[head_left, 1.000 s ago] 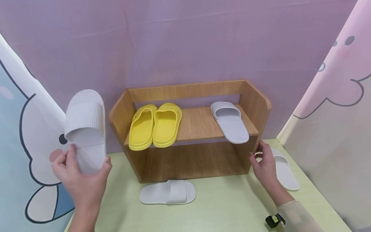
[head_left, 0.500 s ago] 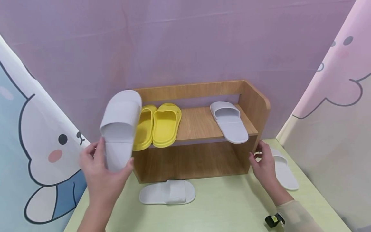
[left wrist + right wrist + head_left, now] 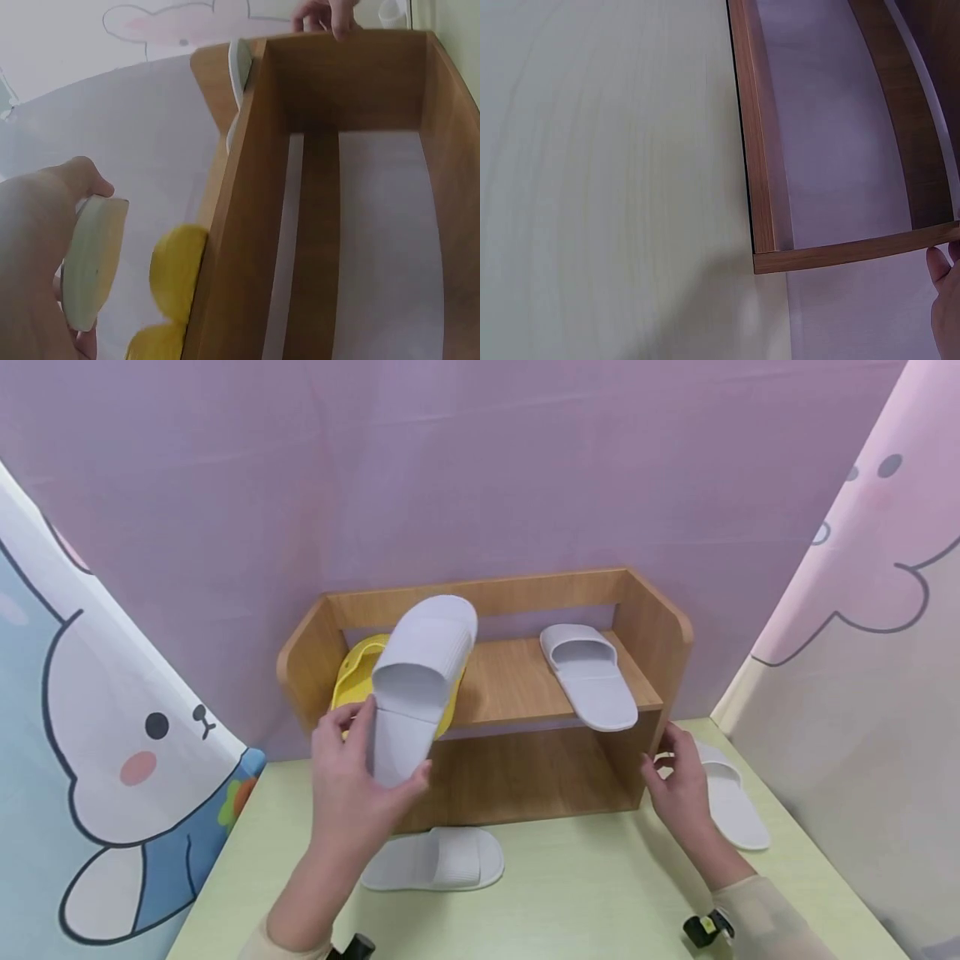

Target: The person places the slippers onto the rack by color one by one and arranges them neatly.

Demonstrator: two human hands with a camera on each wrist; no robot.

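My left hand (image 3: pixel 352 785) grips the heel end of a white slide slipper (image 3: pixel 426 643), thumb on one edge and fingers on the other. The slipper is raised, toe up, before the wooden shoe rack (image 3: pixel 510 677), partly covering a pair of yellow clogs (image 3: pixel 360 668). In the left wrist view the held slipper (image 3: pixel 91 262) appears edge-on beside the clogs (image 3: pixel 176 274). Another white slipper (image 3: pixel 592 681) lies on the rack's top shelf at the right, toe to the back. My right hand (image 3: pixel 682 789) holds the front edge of the rack's right side panel.
A white slipper (image 3: pixel 457 858) lies sideways on the pale green table (image 3: pixel 555 893) before the rack. One more white slipper (image 3: pixel 735 810) lies right of the rack, partly behind my right hand. A purple cloth (image 3: pixel 480 477) hangs behind; printed cartoon panels (image 3: pixel 142 710) flank both sides.
My left hand has carried the slipper rightward from left of the rack to before the yellow clogs, tilting its toe to the right. My right hand has stayed at the rack's side.
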